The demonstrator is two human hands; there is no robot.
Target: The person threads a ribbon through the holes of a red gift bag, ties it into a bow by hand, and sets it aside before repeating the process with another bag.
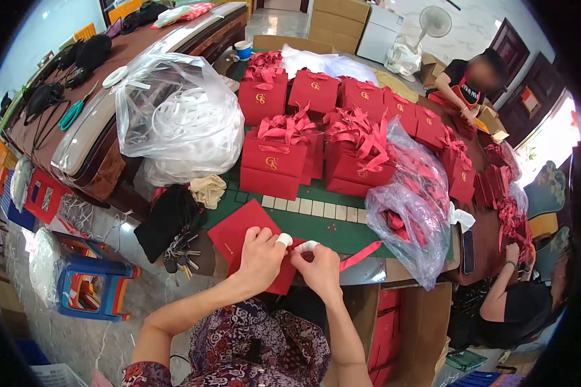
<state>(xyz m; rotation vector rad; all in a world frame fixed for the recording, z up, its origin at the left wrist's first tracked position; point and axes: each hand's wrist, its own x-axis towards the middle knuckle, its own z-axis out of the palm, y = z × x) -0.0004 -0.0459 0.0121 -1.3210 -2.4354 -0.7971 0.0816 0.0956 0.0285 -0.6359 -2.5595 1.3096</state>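
A red paper gift bag [242,226] lies tilted at the near edge of the table, under my hands. My left hand [259,257] is closed on the bag's upper edge, with a white wrap round one finger. Close beside it, my right hand [317,267] pinches a red ribbon [361,256] at the bag, and its tail sticks out to the right. A white wrap is also on a right-hand finger. My fingers hide where the ribbon meets the bag.
Finished-looking red bags [274,164] with ribbons stand in rows on the green mat [290,226]. Clear plastic bags [181,122] flank them, left and right. Keys [181,255], a phone [468,250] and an open carton [423,322] are near. Two other people work at the right.
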